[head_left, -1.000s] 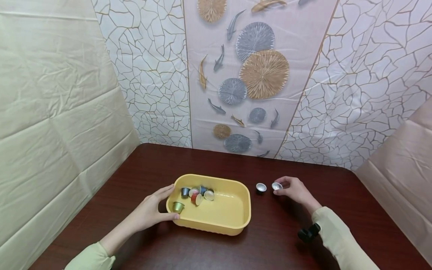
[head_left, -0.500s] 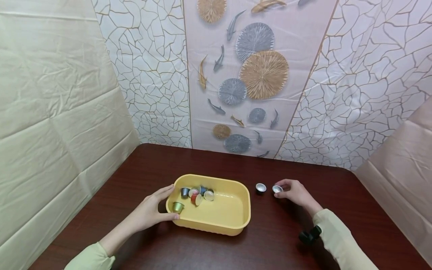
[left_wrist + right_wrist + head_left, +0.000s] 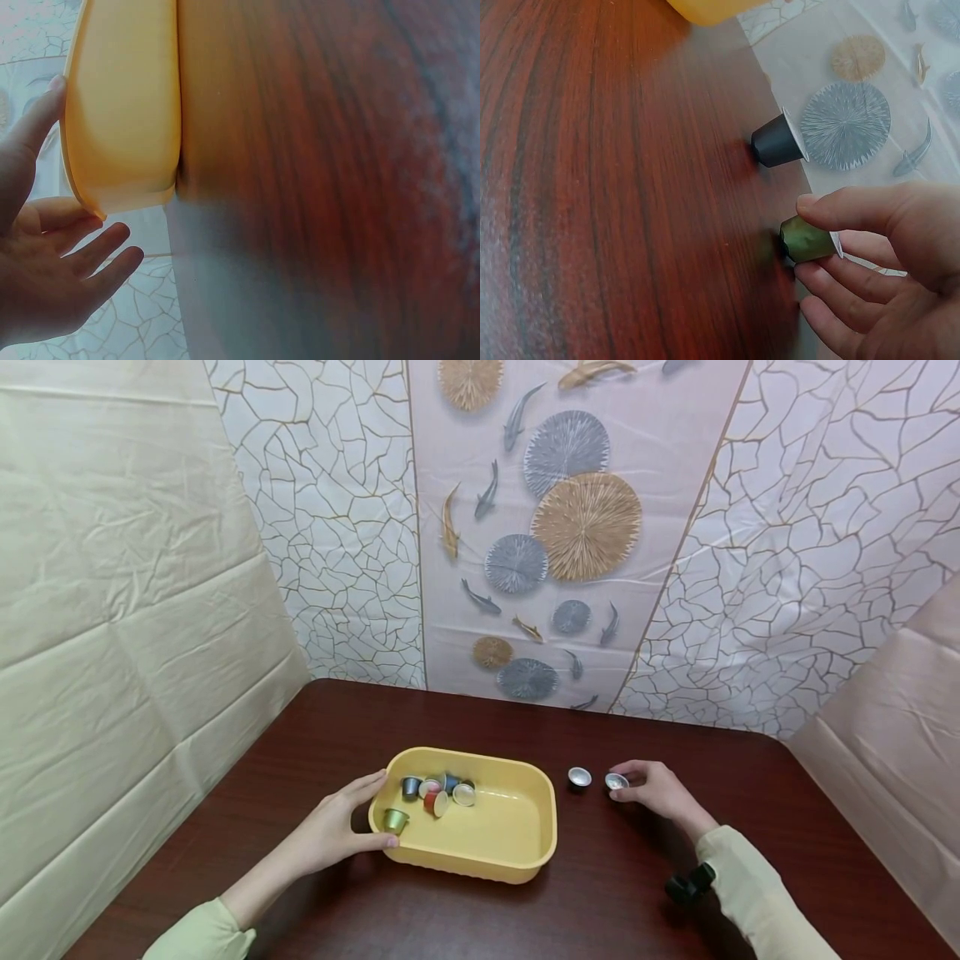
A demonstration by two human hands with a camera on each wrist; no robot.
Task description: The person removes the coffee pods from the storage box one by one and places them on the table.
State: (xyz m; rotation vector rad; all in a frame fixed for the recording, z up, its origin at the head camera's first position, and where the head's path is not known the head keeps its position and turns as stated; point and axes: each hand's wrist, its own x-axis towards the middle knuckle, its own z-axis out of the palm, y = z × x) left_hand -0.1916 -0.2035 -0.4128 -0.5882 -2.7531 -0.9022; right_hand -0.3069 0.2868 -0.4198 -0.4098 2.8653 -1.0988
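Note:
My left hand (image 3: pixel 337 822) grips the left end of the yellow tray (image 3: pixel 498 864), thumb at the near rim and fingers at the far corner. Several coffee capsules lie in the tray's left half, among them a green-gold one (image 3: pixel 395 820), a red one (image 3: pixel 436 802) and a dark one (image 3: pixel 411 787). Right of the tray, my right hand (image 3: pixel 656 789) pinches a green coffee capsule (image 3: pixel 808 238) between thumb and fingers, low at the table, silver lid up. Beside it a black coffee capsule (image 3: pixel 778 142) stands lid up, apart from the hand.
The dark red-brown table (image 3: pixel 360 718) ends at a patterned cloth backdrop (image 3: pixel 525 610). Pale fabric walls (image 3: pixel 135 610) close off both sides. A black device (image 3: pixel 688 883) hangs at the right sleeve.
My right hand has come slightly nearer with the green capsule, then held almost still. My left hand and the tray stay where they were.

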